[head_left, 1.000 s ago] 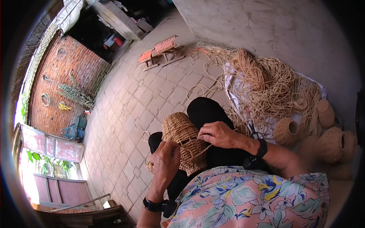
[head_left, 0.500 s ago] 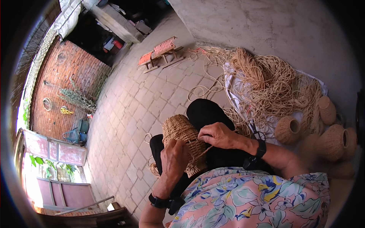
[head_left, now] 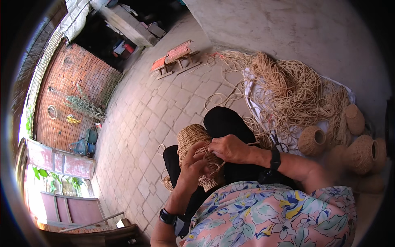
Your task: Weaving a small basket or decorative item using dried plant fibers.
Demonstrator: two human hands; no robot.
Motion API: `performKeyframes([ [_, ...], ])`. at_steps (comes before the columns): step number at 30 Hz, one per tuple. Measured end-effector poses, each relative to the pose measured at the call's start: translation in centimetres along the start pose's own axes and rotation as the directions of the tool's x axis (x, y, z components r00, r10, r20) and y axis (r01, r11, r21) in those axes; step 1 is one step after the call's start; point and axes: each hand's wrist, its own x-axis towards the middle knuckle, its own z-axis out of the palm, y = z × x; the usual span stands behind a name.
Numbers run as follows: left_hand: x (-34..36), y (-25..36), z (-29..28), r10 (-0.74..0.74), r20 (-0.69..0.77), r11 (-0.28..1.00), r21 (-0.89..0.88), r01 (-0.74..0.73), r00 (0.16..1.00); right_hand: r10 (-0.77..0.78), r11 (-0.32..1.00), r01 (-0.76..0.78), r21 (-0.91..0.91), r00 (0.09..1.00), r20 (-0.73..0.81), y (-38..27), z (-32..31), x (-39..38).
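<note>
A woven straw-rope basket [head_left: 191, 136] lies tilted on my lap between my black-clad knees, its narrower part toward me. My left hand [head_left: 195, 162] is against its near left side, fingers bent toward the right around a thin straw cord [head_left: 217, 165]. Close beside it, my right hand [head_left: 230, 148] pinches at the basket's upper right side, with the thumb and forefinger together on the cord. The two hands' fingertips nearly meet. Part of the basket's middle and the exact grip on the cord are hidden behind the fingers.
To the right, a big heap of loose straw rope [head_left: 288, 86] spreads over a white sheet [head_left: 252, 92]. Several finished woven pots [head_left: 312, 140] stand nearby, with scissors [head_left: 279, 143] close to the rope. Low stools [head_left: 179, 52] are farther off on the paved floor [head_left: 135, 136].
My right hand has shifted slightly left, toward the left one. The left hand has turned, its fist loosening so the fingers reach across the basket. The basket stays on my lap.
</note>
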Motion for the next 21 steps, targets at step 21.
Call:
performKeyframes([
  [21, -1.2, -4.4, -6.5, 0.300, -0.445, 0.954, 0.165, -0.251, 0.844, 0.399, 0.843, -0.381, -0.380, 0.916, -0.034, 3.1, -6.3, -4.2],
])
